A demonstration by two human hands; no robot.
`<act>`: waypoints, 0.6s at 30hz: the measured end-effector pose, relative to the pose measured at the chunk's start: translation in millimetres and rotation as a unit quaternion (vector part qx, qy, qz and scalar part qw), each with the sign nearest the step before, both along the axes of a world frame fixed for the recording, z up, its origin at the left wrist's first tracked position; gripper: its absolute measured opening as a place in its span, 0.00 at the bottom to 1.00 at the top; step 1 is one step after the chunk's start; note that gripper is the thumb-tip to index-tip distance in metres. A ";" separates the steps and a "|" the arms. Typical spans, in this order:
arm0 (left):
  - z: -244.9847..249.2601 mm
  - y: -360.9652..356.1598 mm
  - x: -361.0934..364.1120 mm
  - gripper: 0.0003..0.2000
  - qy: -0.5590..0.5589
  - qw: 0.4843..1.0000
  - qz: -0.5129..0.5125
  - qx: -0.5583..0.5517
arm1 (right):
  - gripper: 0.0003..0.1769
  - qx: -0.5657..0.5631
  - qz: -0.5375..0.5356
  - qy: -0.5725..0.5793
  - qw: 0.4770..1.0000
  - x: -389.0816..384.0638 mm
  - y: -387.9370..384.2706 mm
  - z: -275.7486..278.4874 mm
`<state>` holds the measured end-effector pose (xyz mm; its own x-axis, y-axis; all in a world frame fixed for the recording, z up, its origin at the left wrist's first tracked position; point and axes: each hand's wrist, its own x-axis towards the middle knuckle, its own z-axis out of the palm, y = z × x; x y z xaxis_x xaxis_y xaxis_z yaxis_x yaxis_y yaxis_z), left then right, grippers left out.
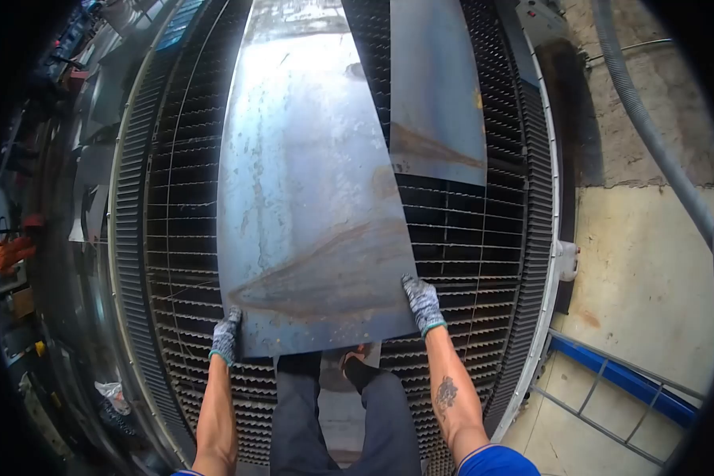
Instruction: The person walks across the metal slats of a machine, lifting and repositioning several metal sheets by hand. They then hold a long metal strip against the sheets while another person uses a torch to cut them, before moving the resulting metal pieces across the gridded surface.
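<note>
A long grey metal sheet point(317, 182) with brown rust stains stretches away in front of me, its near end raised above a slatted metal bed point(190, 317). My left hand point(226, 335), in a grey knit glove, is closed on the sheet's left edge near the close corner. On the opposite edge, my gloved right hand point(423, 305) grips the sheet, with the thumb over the top. The fingers beneath the sheet are hidden on both sides. To the right, a second metal sheet point(438, 95) lies on the slats.
My legs point(345, 420) stand among the toothed slats, near another metal piece point(345, 432). A pale frame rail point(551, 206) borders the bed on the right. Beyond it are a grey corrugated hose point(642, 119) and a ladder-like metal frame point(619, 397). Clutter lines the left side.
</note>
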<state>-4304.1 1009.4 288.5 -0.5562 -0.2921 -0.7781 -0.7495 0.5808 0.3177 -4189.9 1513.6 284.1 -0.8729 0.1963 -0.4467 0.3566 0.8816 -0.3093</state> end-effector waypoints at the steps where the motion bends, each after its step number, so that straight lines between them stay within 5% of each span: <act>1: -3.3 6.4 14.7 0.35 0.010 1.000 0.003 0.007 | 0.24 -0.039 -0.115 -0.036 0.992 16.9 -5.6 5.9; 3: 15.2 -9.9 73.5 0.36 0.009 0.987 0.076 0.141 | 0.25 -0.209 -0.305 -0.042 0.928 56.9 -22.2 38.5; 4: 21.0 -14.6 99.6 0.36 0.002 0.995 0.032 0.099 | 0.24 -0.013 -0.020 0.026 0.999 82.2 -22.8 21.9; 5: 24.0 -20.2 109.8 0.35 0.013 0.998 -0.008 0.055 | 0.16 -0.042 -0.081 0.058 0.994 120.4 -28.4 16.4; 6: 34.0 -28.8 127.2 0.35 0.025 0.997 0.018 0.074 | 0.13 0.056 0.052 0.069 0.995 147.3 -28.8 3.2; 8: 7.6 -61.2 183.3 0.34 0.035 0.999 -0.011 0.037 | 0.14 0.070 0.052 0.109 0.990 206.2 -49.1 -0.8; 9: 14.5 -68.1 207.7 0.33 0.048 0.993 -0.009 0.104 | 0.14 0.036 -0.004 -0.032 0.999 217.9 -60.2 14.6; 10: 5.8 -86.0 243.4 0.32 0.052 0.995 -0.001 0.084 | 0.14 0.094 0.069 -0.040 0.992 238.3 -71.9 32.9; 15: 45.1 -110.9 334.6 0.30 0.016 0.997 0.026 0.070 | 0.27 -0.016 -0.090 -0.071 0.993 370.6 -116.9 7.5; 16: 52.3 -128.3 362.3 0.31 0.017 0.995 0.035 0.090 | 0.30 -0.206 -0.341 -0.066 0.915 373.8 -143.3 45.1; 17: 54.3 -135.4 372.6 0.31 0.031 0.992 0.045 0.116 | 0.31 -0.108 -0.201 -0.054 0.972 407.0 -145.5 20.4; 18: 64.2 -135.9 383.1 0.32 0.022 0.999 0.021 0.022 | 0.28 -0.082 -0.226 -0.058 0.969 418.6 -154.4 20.6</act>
